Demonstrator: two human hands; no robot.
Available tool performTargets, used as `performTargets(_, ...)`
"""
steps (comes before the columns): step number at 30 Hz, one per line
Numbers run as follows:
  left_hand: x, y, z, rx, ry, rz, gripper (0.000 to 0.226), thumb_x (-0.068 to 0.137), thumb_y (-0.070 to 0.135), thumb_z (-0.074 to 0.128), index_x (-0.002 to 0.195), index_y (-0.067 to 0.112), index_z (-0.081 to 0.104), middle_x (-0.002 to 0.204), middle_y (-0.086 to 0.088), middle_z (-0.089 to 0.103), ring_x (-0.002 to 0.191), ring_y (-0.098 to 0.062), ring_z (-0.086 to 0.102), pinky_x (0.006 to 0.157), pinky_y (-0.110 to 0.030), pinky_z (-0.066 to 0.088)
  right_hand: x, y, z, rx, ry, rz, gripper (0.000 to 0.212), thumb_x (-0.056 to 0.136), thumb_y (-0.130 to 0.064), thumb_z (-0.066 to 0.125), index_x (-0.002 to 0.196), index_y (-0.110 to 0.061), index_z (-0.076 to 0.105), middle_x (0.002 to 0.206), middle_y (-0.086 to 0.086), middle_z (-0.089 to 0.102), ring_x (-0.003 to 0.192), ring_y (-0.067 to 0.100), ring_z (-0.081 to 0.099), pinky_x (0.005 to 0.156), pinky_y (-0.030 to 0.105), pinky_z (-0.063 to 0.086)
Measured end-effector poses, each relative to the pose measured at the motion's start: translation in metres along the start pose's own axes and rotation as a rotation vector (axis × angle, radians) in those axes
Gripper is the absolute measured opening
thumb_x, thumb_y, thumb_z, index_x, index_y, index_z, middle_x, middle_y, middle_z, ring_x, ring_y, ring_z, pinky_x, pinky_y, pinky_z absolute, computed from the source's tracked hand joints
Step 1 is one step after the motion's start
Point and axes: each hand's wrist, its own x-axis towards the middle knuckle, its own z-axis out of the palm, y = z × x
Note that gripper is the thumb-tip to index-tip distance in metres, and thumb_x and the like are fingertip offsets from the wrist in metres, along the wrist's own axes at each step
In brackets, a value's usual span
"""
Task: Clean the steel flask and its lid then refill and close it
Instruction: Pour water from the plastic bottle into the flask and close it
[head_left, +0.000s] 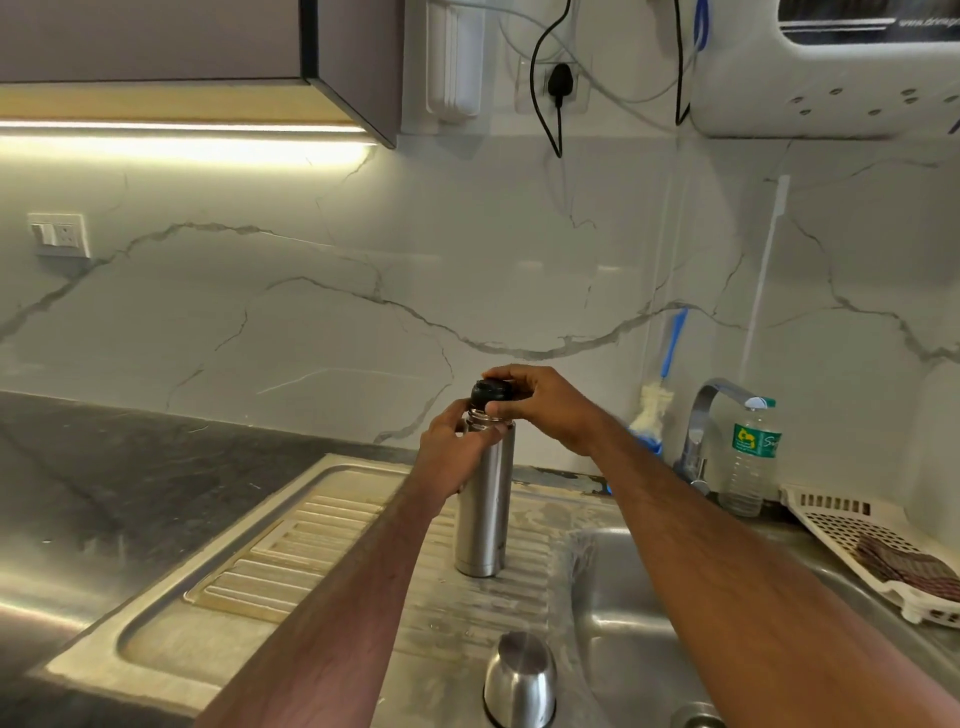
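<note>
On the dark stone counter (119, 467) at the far left, nothing but glare from the under-cabinet light strip (182, 136) above, with a wall switch plate (60, 235) set into the marble-patterned backsplash (363, 270). Moving right, the ribbed steel drainboard (291, 540) of the sink unit carries the steel flask (485, 512), which stands upright near the drainboard's back edge, its base on the ribs. A person's left hand (457, 449) grips the flask's upper body, fingers curled round the steel just below the neck. The right hand (540, 402) reaches over the top and pinches the black stopper lid (485, 393) between thumb and curled fingers; the lid sits tilted at the flask's mouth, and whether it is seated or lifted off cannot be told. At the drainboard's front edge, near the basin, a steel cup cap (519, 678) rests mouth down. The sink basin (623, 597) opens to the right of the drainboard. Behind it, at the counter's back edge, a blue-handled bottle brush (655, 400) leans against the backsplash, just left of the chrome tap (704, 421). A clear plastic water bottle (752, 457) with a green label stands just beside the tap. At the far right edge, a white plastic draining tray (826, 514) holds a dark scrubbing pad (904, 566). Overhead, a black plug (559, 83) sits in a wall socket beside a white water purifier (831, 67).
</note>
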Motion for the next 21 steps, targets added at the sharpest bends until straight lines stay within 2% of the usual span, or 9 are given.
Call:
performTargets(2,0.000,-0.001,0.000,-0.003,-0.006,0.000,0.047,0.083,0.049,0.074,0.127,0.044,0.058,0.125,0.004,0.062,0.114,-0.021,0.059,0.088,-0.052,0.056,-0.002,-0.002,-0.004,0.092,-0.081,0.053,0.051,0.092,-0.002,0.069,0.138,-0.020,0.059,0.132,0.003,0.064,0.126,0.021,0.057,0.100,0.034,0.045)
performTargets(5,0.002,-0.002,0.001,-0.001,-0.003,0.009,0.045,0.089,0.045,0.072,0.130,0.041,0.057,0.125,0.004,0.062,0.114,-0.020,0.059,0.091,-0.052,0.055,0.000,-0.003,-0.003,0.169,-0.109,0.113,0.049,0.094,0.001,0.061,0.133,-0.029,0.057,0.133,0.002,0.060,0.128,0.026,0.053,0.109,0.052,0.036)
performTargets(7,0.002,-0.003,0.001,0.010,0.003,0.013,0.045,0.089,0.044,0.072,0.131,0.040,0.056,0.126,0.003,0.062,0.114,-0.020,0.059,0.092,-0.053,0.055,0.003,-0.002,0.000,0.221,-0.092,0.127,0.044,0.094,0.003,0.055,0.126,-0.027,0.058,0.131,0.003,0.059,0.128,0.029,0.053,0.111,0.055,0.036)
performTargets(9,0.002,-0.003,0.002,0.015,0.007,0.018,0.045,0.089,0.045,0.071,0.132,0.042,0.056,0.126,0.003,0.061,0.114,-0.020,0.059,0.094,-0.054,0.054,0.003,-0.003,0.005,0.205,-0.055,0.107,0.035,0.096,-0.001,0.057,0.123,-0.023,0.060,0.127,0.004,0.060,0.125,0.029,0.055,0.104,0.049,0.043)
performTargets(10,0.001,-0.003,0.002,0.016,0.010,0.023,0.045,0.089,0.045,0.071,0.132,0.043,0.056,0.125,0.003,0.062,0.114,-0.019,0.059,0.094,-0.054,0.054,0.002,-0.003,0.008,0.160,-0.017,0.070,0.029,0.096,-0.008,0.063,0.122,-0.021,0.062,0.125,0.005,0.061,0.121,0.026,0.058,0.097,0.041,0.049)
performTargets(13,0.000,-0.002,0.002,0.016,0.015,0.029,0.044,0.088,0.047,0.072,0.129,0.046,0.057,0.122,0.005,0.063,0.113,-0.017,0.060,0.094,-0.054,0.055,0.004,-0.001,0.015,-0.012,0.172,-0.074,0.030,0.083,-0.023,0.083,0.110,-0.021,0.070,0.107,0.000,0.067,0.098,0.012,0.066,0.078,0.022,0.054)
performTargets(15,0.000,-0.002,0.002,0.018,0.008,0.027,0.045,0.086,0.050,0.072,0.128,0.047,0.057,0.121,0.005,0.063,0.112,-0.017,0.060,0.091,-0.053,0.056,0.006,0.000,0.014,-0.036,0.205,-0.107,0.032,0.079,-0.021,0.086,0.107,-0.021,0.073,0.101,-0.002,0.071,0.094,0.010,0.068,0.081,0.025,0.057)
performTargets(18,0.000,-0.002,0.001,0.023,0.008,0.020,0.044,0.087,0.049,0.073,0.127,0.045,0.058,0.120,0.006,0.064,0.110,-0.016,0.061,0.090,-0.052,0.056,0.008,0.000,0.004,0.042,0.113,-0.079,0.027,0.084,-0.007,0.079,0.108,-0.016,0.070,0.106,0.004,0.072,0.106,0.019,0.068,0.095,0.037,0.057)
performTargets(21,0.000,-0.002,0.002,0.024,0.015,0.024,0.043,0.087,0.048,0.073,0.128,0.044,0.058,0.117,0.006,0.065,0.109,-0.016,0.061,0.092,-0.053,0.055,0.009,-0.002,0.000,0.055,0.041,-0.078,0.028,0.090,0.002,0.069,0.114,-0.011,0.069,0.112,0.008,0.071,0.111,0.021,0.067,0.099,0.036,0.055)
